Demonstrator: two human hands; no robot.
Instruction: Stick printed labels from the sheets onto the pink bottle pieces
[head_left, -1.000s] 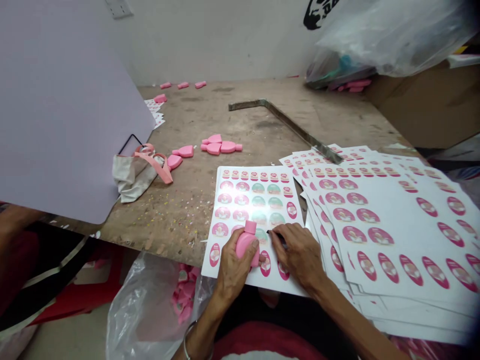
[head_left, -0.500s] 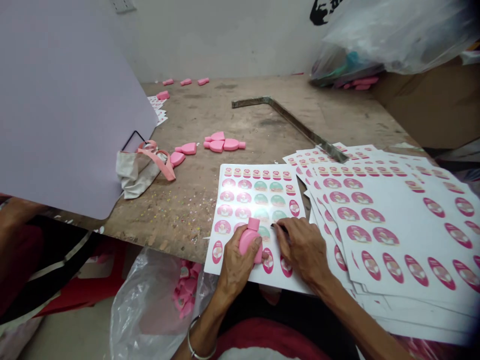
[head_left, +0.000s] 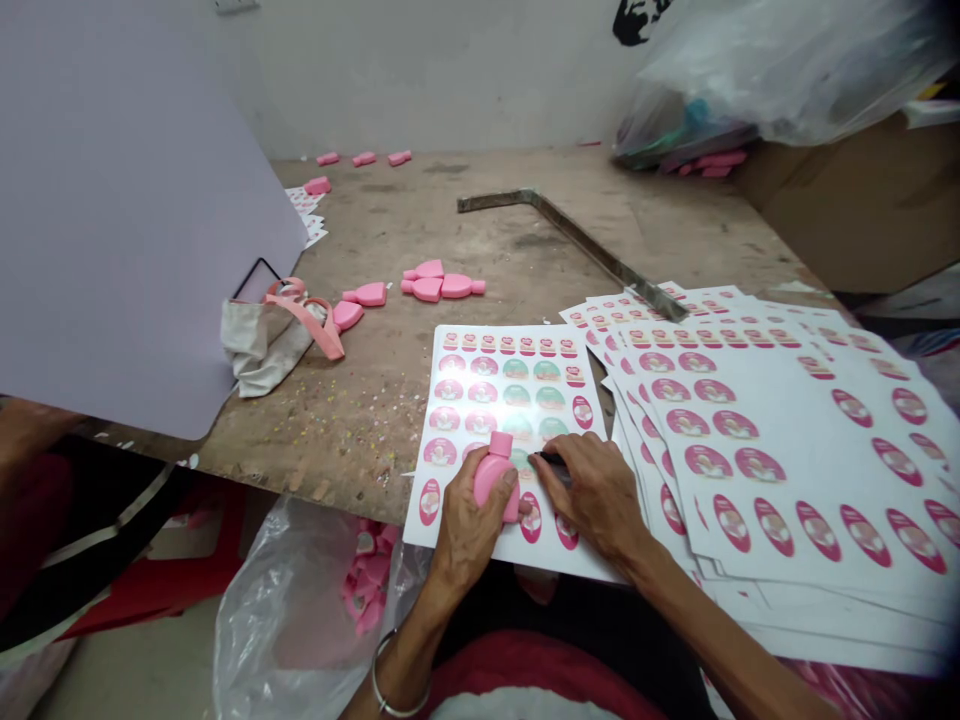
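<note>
A pink toy bottle (head_left: 491, 478), cap end away from me, is gripped in my left hand (head_left: 466, 520) over the near part of a sticker sheet (head_left: 420, 527). My right hand (head_left: 596, 495) pinches a thin dark tool (head_left: 553, 459), its tip at a green sticker (head_left: 523, 462) right of the bottle. Rows of pink, green and red-and-cream stickers cover the sheet. More sheets (head_left: 780, 400) lie in an overlapping stack to the right, some with bare patches.
Pink bottles (head_left: 457, 286) lie mid-table, others at the back. A bent metal bar (head_left: 577, 235) rests partly on the stack. Left are a cloth pouch (head_left: 262, 345), grey panel (head_left: 135, 220) and a person's arm (head_left: 30, 430). A plastic bag (head_left: 277, 610) with pink pieces hangs below the edge.
The view has shifted slightly. My right hand has moved a little left, bringing the dark tool's tip closer to the bottle and onto the green sticker. My left hand still holds the bottle.
</note>
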